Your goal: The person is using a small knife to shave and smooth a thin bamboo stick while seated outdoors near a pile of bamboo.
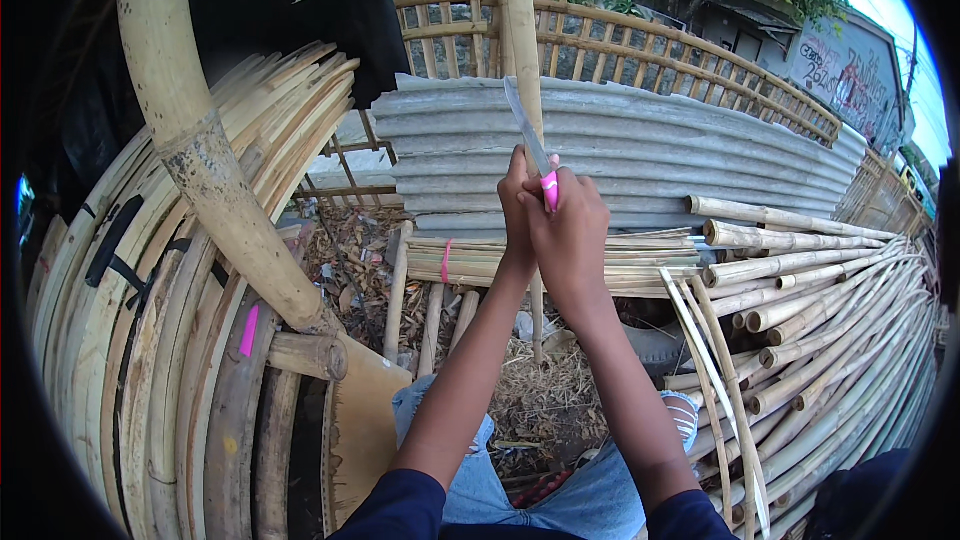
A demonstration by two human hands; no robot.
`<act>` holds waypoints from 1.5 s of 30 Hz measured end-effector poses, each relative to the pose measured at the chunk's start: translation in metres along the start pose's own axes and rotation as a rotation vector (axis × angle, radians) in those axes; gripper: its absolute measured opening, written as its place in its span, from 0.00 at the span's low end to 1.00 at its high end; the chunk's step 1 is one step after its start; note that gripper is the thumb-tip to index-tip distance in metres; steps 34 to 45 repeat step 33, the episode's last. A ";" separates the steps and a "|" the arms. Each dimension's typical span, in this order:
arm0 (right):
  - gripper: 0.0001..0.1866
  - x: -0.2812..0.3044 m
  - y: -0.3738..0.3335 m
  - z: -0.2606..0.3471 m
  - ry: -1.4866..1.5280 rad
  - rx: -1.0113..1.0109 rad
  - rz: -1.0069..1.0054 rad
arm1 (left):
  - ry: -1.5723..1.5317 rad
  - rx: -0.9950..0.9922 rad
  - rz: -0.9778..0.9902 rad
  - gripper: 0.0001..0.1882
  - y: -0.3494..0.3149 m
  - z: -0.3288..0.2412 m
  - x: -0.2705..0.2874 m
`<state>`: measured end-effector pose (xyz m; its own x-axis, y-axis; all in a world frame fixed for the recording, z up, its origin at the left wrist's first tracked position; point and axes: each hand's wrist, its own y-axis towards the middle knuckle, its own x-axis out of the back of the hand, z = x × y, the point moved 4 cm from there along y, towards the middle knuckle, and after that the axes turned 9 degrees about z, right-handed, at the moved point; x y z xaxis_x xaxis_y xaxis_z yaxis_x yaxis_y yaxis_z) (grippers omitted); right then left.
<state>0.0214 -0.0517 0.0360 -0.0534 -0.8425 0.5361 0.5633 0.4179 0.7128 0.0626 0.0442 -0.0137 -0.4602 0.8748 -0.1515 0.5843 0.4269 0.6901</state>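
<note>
A knife (528, 130) with a pink handle is in my right hand (568, 235), whose fingers are closed round the grip. Its pale blade points up and slightly left. Just beside it, my left hand (514, 205) is closed, and the two hands touch. A long bamboo strip (528, 35) rises above the hands, behind the blade, and its thin lower part shows below them near the ground. My left hand appears wrapped round this strip, though the crossing hands hide much of the grip.
Corrugated metal sheeting (640, 145) stands ahead, with a bamboo fence (660, 50) behind. Bamboo poles (800, 320) are piled at right. Long split bamboo (150, 340) and a thick slanting pole (215, 170) fill the left. A tied bundle of strips (470, 262) lies ahead.
</note>
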 end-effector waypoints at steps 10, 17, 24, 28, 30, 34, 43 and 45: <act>0.11 0.024 -0.008 -0.054 0.777 -0.158 -0.368 | 0.050 0.123 -0.066 0.07 -0.002 0.002 0.013; 0.19 0.017 -0.123 -0.284 -0.232 -0.704 0.086 | -0.277 0.146 0.026 0.09 0.004 -0.010 0.002; 0.28 -0.027 -0.193 -0.233 0.345 -0.945 0.166 | 0.083 -0.001 0.115 0.15 0.008 -0.023 0.019; 0.27 -0.052 -0.199 -0.201 0.438 -0.893 0.298 | 0.173 -0.142 -0.016 0.18 0.018 -0.049 0.030; 0.27 -0.051 -0.192 -0.171 0.474 -0.882 0.339 | 0.218 -0.174 -0.056 0.19 0.019 -0.067 0.041; 0.27 -0.062 -0.184 -0.148 0.623 -0.842 0.390 | 0.227 -0.189 -0.136 0.21 0.021 -0.094 0.064; 0.27 -0.062 -0.184 -0.148 0.623 -0.842 0.390 | 0.227 -0.189 -0.136 0.21 0.021 -0.094 0.064; 0.27 -0.062 -0.184 -0.148 0.623 -0.842 0.390 | 0.227 -0.189 -0.136 0.21 0.021 -0.094 0.064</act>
